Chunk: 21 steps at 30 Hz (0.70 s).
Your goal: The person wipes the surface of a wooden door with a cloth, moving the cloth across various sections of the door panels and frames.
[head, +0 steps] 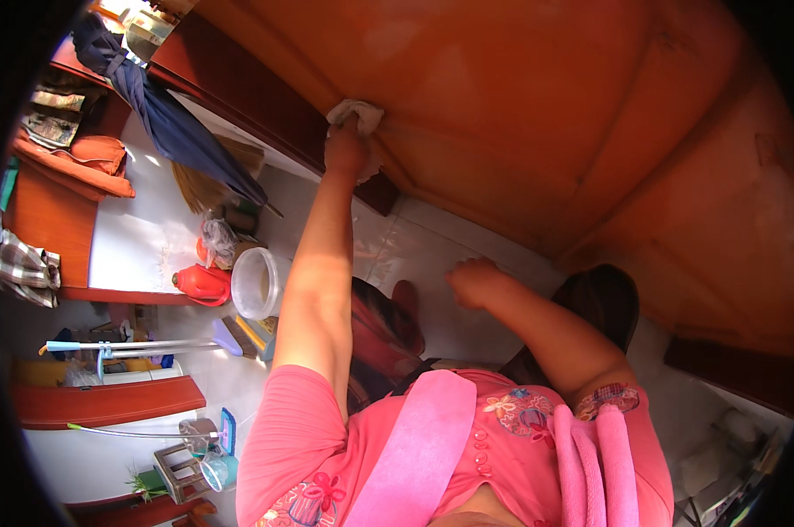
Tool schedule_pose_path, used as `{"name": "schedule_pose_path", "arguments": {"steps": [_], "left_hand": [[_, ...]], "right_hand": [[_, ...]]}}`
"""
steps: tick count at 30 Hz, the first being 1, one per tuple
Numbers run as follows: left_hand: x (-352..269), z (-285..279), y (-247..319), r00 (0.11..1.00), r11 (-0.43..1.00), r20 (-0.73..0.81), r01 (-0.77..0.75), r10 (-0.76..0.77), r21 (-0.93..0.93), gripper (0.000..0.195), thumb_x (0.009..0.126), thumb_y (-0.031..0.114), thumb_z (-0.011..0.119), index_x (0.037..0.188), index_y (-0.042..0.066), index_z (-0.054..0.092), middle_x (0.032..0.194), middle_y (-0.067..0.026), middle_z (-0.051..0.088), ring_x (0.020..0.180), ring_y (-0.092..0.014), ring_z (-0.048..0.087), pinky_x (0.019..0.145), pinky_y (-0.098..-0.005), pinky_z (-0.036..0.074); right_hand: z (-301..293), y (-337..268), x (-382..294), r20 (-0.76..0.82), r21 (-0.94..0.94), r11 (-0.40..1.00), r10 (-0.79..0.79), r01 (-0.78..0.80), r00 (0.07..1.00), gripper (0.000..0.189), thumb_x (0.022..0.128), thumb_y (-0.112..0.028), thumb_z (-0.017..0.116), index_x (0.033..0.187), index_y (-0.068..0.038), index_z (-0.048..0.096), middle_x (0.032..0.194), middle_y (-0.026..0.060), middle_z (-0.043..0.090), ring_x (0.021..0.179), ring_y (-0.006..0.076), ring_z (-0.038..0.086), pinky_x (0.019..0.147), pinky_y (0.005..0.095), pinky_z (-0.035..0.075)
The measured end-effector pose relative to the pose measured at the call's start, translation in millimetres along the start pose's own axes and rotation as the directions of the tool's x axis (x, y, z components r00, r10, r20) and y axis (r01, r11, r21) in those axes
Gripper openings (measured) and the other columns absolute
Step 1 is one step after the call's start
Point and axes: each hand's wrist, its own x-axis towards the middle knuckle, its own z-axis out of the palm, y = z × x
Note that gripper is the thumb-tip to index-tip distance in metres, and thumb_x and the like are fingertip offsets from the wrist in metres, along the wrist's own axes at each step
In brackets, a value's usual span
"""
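My left hand (348,153) reaches forward and presses a crumpled white cloth (359,113) against the edge of an orange-brown wooden door panel (476,105). Part of the cloth hangs below the hand. My right hand (473,283) is held low in front of my body, above the tiled floor, its fingers curled with nothing visible in them. It does not touch the wood.
A blue folded umbrella (179,138) hangs at the left, near a straw broom (196,188). A white bucket (255,283), a red plastic container (206,284) and a dustpan (258,336) stand beside my left arm. Farther left are a mop (227,431) and a wooden stool (176,471).
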Motion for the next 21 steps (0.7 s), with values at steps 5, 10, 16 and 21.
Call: {"name": "schedule_pose_path", "arguments": {"steps": [5,10,16,21], "left_hand": [[-25.1,15.2,46.8,0.940,0.912,0.083,-0.297,0.332,-0.283,0.046,0.082,0.016,0.061,0.127,0.015,0.056,0.121,-0.0254,0.056,0.110,-0.041,0.057,0.091,-0.0500,0.048],[-99.3,-35.7,131.4,0.871,0.868,0.134,-0.433,0.472,-0.242,0.052,0.079,0.011,0.061,0.130,0.015,0.052,0.120,-0.0242,0.053,0.103,-0.043,0.058,0.084,-0.0506,0.051],[-149.4,-35.1,208.8,0.767,0.759,0.102,-0.591,0.634,-0.273,0.055,0.076,0.015,0.066,0.130,0.018,0.051,0.117,-0.0190,0.051,0.095,-0.042,0.059,0.082,-0.0504,0.051],[-160.3,-32.1,224.9,0.709,0.690,0.066,-0.654,0.702,-0.311,0.057,0.078,0.018,0.066,0.132,0.018,0.050,0.118,-0.0207,0.050,0.098,-0.041,0.060,0.077,-0.0486,0.052]], "right_hand": [[9.8,10.0,5.5,0.008,0.005,1.000,0.002,-0.002,1.000,0.031,0.076,-0.014,0.065,0.106,-0.010,0.070,0.112,0.0135,0.068,0.104,0.0298,0.066,0.086,0.0438,0.053],[4.8,-3.0,12.2,0.040,-0.013,1.000,-0.012,0.013,0.999,0.032,0.076,-0.013,0.065,0.107,-0.010,0.070,0.114,0.0127,0.068,0.105,0.0277,0.066,0.086,0.0433,0.053],[38.9,15.3,31.0,-0.146,0.054,0.996,-0.057,0.066,0.988,0.045,0.077,-0.011,0.064,0.122,-0.010,0.061,0.117,0.0136,0.066,0.109,0.0328,0.063,0.088,0.0444,0.052],[92.8,50.9,53.5,-0.443,0.036,0.986,-0.133,0.166,0.887,0.044,0.081,-0.014,0.058,0.124,-0.007,0.058,0.120,0.0199,0.062,0.113,0.0353,0.058,0.099,0.0453,0.044]]}}
